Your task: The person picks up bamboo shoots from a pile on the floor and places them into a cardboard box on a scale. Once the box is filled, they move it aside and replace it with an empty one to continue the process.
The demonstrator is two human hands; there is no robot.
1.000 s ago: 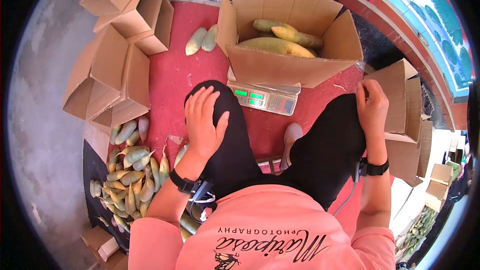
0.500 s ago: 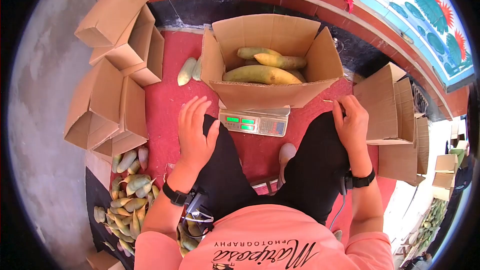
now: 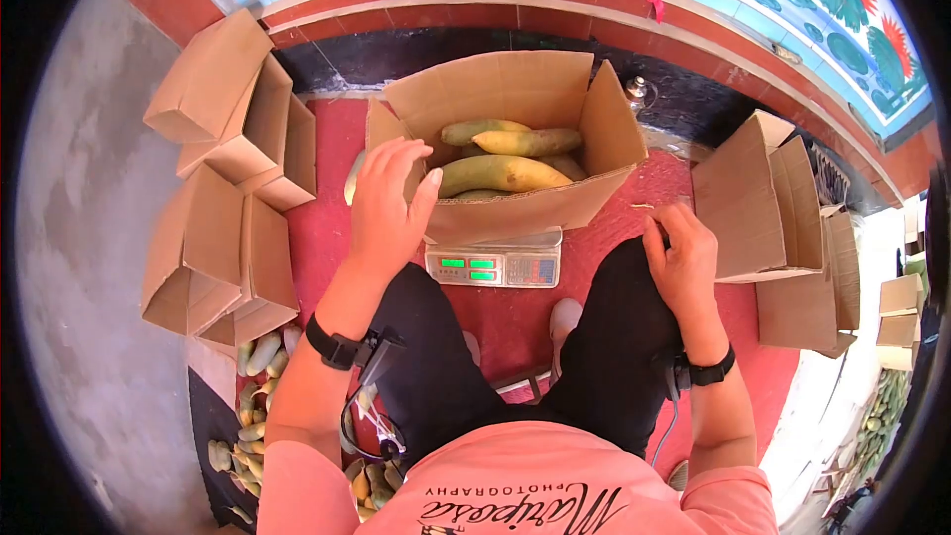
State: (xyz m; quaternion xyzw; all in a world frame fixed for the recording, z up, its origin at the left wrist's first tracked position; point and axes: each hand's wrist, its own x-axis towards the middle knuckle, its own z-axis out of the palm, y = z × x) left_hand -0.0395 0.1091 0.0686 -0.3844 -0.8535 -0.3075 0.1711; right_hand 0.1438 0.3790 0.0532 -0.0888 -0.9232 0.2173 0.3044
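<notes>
My left hand (image 3: 388, 206) is raised at the front left corner of an open cardboard box (image 3: 540, 210), fingers spread and nothing in them. Inside the box lie several thick, long yellow-green vegetables (image 3: 507, 174), radish-like in shape. The box rests on a digital scale (image 3: 492, 263) whose green displays are lit. Over my right knee, my right hand (image 3: 682, 253) hangs with its fingers curled in and the thumb against the index finger. No object shows in it.
Nested cardboard boxes (image 3: 213, 248) stand at the left, and more boxes (image 3: 758, 208) at the right. A pile of similar vegetables (image 3: 260, 352) lies on the floor at lower left. A metal object (image 3: 637, 89) stands behind the box on the scale, near the tiled wall.
My left hand has moved forward from above my knee to the box's left corner. My right hand stays near my right knee. The view has tilted up slightly.
</notes>
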